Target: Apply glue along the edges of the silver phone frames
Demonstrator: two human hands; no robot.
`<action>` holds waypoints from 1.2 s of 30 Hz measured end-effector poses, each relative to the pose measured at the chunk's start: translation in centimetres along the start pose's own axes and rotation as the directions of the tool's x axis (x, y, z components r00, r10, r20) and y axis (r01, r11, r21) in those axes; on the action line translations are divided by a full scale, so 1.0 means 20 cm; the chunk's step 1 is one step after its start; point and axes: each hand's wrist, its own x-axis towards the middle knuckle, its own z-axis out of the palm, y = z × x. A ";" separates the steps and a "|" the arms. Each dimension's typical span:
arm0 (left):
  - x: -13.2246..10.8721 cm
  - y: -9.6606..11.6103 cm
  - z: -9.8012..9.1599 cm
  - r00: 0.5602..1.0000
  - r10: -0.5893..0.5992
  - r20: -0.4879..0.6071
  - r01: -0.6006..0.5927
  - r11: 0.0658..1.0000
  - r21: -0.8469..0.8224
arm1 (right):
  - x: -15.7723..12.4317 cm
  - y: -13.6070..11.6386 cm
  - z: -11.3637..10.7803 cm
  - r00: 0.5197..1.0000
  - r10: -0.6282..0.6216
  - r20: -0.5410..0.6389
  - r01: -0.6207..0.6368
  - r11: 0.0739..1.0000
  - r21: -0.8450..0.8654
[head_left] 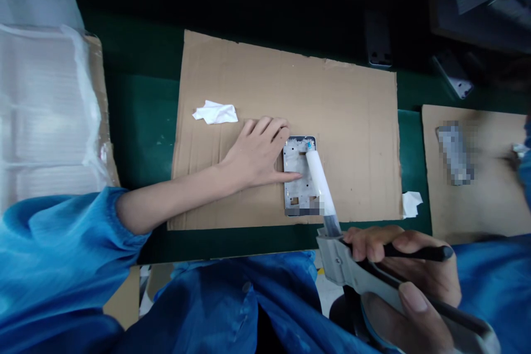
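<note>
Head view, items recorded by size, all placed relative to the large cardboard sheet [332,121]. Green work surface [141,121] lies under the sheet and shows around its edges. Stack of pale material under clear plastic wrap [45,116] sits well to the left of the sheet. Second, smaller cardboard piece [489,199] lies just off the sheet's right edge, apart from it. Left hand [257,155] lies palm down on the sheet near its middle, fingers spread flat and not closed around anything; fingertips press on the left side of the metal frame [296,177]. Right hand [402,282] is below the sheet's lower right edge, fingers wrapped tight around the handle and trigger of the grey dispensing gun [352,265]. The gun's white cartridge [319,182] reaches up over the sheet, its nozzle tip at the frame's upper right corner. Frame lies flat on the sheet, slightly right of centre. Crumpled white wipe [215,113] rests on the sheet's upper left area. Smaller white scrap [411,203] sits at the sheet's lower right corner.
</note>
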 end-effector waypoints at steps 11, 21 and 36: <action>0.00 0.00 0.00 1.000 0.003 -0.009 -0.003 1.000 -0.001 | -0.04 0.00 0.03 0.996 -0.082 -0.044 0.091 0.961 0.260; 0.00 0.00 0.01 1.000 0.019 -0.010 -0.018 0.997 0.080 | -0.04 0.06 -0.01 0.978 -0.202 0.041 0.184 0.944 0.274; 0.00 0.00 0.01 1.000 0.015 -0.021 -0.014 0.999 0.049 | -0.05 0.07 -0.02 0.980 -0.191 0.051 0.167 0.938 0.305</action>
